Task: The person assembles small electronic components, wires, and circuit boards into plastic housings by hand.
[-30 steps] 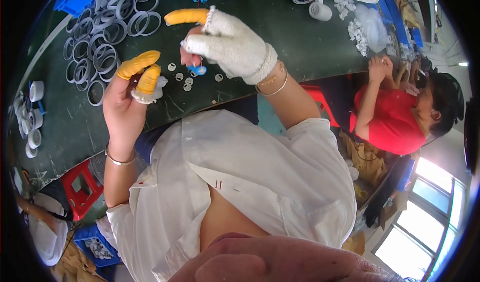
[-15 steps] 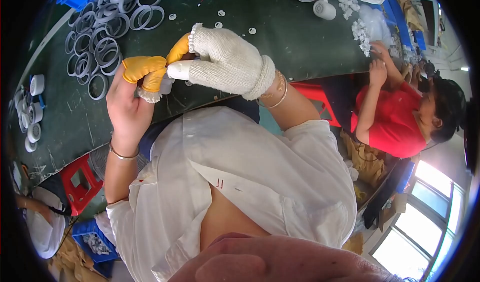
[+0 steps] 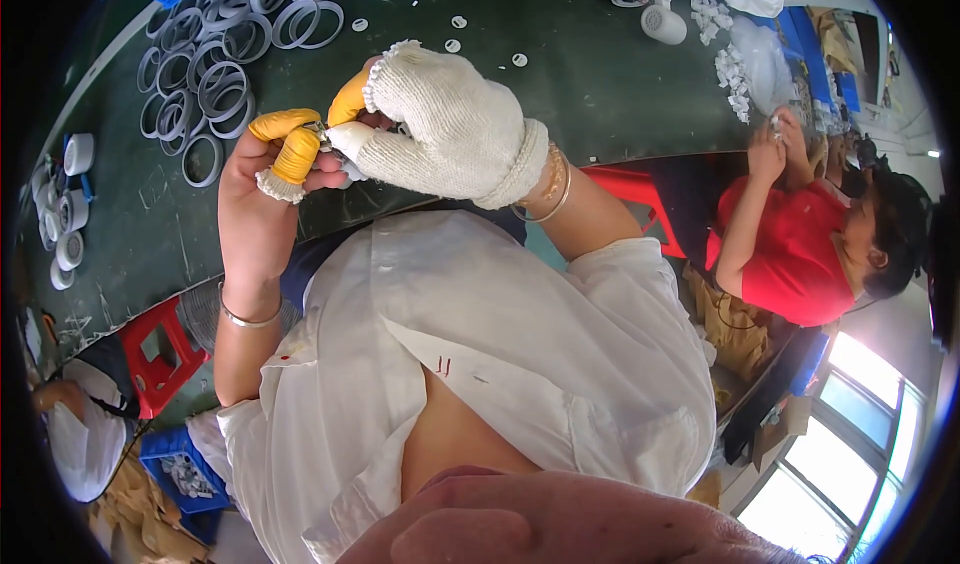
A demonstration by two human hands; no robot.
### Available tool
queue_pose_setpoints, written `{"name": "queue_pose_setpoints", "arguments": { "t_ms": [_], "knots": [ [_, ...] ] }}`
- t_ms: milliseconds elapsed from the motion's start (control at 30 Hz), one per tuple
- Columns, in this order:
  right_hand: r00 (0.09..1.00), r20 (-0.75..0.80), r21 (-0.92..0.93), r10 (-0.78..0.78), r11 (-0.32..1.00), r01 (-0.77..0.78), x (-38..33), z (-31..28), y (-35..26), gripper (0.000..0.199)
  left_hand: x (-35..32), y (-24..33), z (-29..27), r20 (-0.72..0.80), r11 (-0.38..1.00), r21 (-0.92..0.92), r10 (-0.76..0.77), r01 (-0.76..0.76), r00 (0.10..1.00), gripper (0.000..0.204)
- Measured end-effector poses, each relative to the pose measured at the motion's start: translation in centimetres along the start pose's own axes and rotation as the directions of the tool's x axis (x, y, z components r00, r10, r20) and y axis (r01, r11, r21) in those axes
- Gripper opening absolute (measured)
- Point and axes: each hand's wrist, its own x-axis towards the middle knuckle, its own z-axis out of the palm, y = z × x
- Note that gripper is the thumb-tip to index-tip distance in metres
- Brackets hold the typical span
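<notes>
Table (image 3: 600,84): dark green, curving with the lens, running off the upper edge; near edge hidden behind the white shirt (image 3: 500,364).
Person in red (image 3: 800,254): sitting at the right end of the table, hands raised to something small; what they are holding too tiny to make out.
Pile of grey rings (image 3: 215,74): lying at the upper left of the table, overlapping each other, partly cut off by the dark rim.
Right hand (image 3: 440,129): wearing a white knitted glove with a yellow fingertip, closing down onto the small part, covering most of it.
Left hand (image 3: 265,179): bare except for yellow finger covers on two fingers, pinching the small part against the gloved fingers.
White cups (image 3: 62,224): standing in a row at the far left edge, blurred by the lens.
Small part (image 3: 345,146): pale, sitting between both hands above the table edge, just in front of the chest; shape mostly hidden, only a sliver showing.
White discs (image 3: 452,46): scattered on the table just beyond the hands.
</notes>
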Motion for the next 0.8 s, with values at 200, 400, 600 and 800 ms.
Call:
{"name": "queue_pose_setpoints", "arguments": {
  "t_ms": [200,400,600,800],
  "knots": [
    [1.000,0.020,-0.084,0.009,0.996,-0.007,0.3,-0.4,-0.8,0.019,-0.3,0.0,0.4,-0.025,1.000,-0.005,0.013,-0.013,1.000,0.024],
    [0.992,-0.110,-0.206,0.054,0.976,-0.076,-0.1,0.7,-1.6,0.017,-0.2,-0.3,1.2,-0.077,0.990,0.120,0.089,-0.079,0.993,0.023],
    [0.984,-0.151,-0.244,-0.099,0.968,0.060,-0.7,1.9,-1.8,0.017,-0.7,-1.1,1.7,-0.190,0.966,0.116,0.248,-0.229,0.950,0.023],
    [0.977,-0.179,-0.191,-0.114,0.978,0.079,-0.6,2.7,-2.5,0.013,-1.2,-2.3,1.5,-0.238,0.879,0.322,0.436,-0.353,0.868,0.026]
  ]
}}
